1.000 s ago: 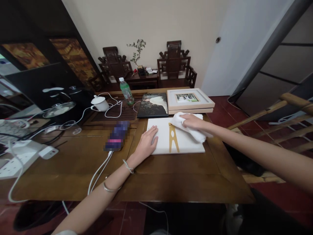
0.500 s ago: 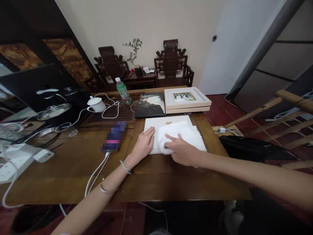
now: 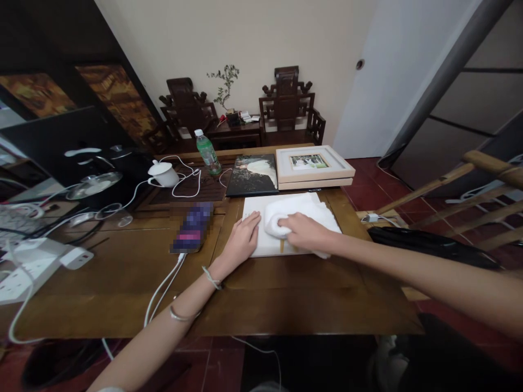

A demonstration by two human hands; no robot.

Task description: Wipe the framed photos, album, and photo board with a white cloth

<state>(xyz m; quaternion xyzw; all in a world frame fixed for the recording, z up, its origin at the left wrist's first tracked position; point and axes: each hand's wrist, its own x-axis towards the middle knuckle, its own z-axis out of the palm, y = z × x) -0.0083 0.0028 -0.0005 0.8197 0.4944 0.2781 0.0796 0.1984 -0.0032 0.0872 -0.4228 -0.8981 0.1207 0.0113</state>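
A flat white board [image 3: 265,246] lies on the wooden table, with gold-coloured marks near its lower edge. My left hand [image 3: 244,235] rests on the board's left edge, its fingers stretched out and lying flat. With bent fingers, my right hand [image 3: 305,231] grips a bunched white cloth [image 3: 322,216] and presses it on the board. The cloth covers much of the board's right side. Part of my right fingers is hidden in its folds.
Behind the board lie a dark picture panel [image 3: 252,182] and stacked pale frames [image 3: 312,177]. A green bottle [image 3: 209,155], a lidded white cup [image 3: 163,174] and a cabled phone [image 3: 192,226] are to the left. A power strip [image 3: 32,267] sits at far left.
My right hand and the cloth have moved up the board, away from me. Gold marks near its lower edge now show, while the upper one is covered. My left hand stays on the board.
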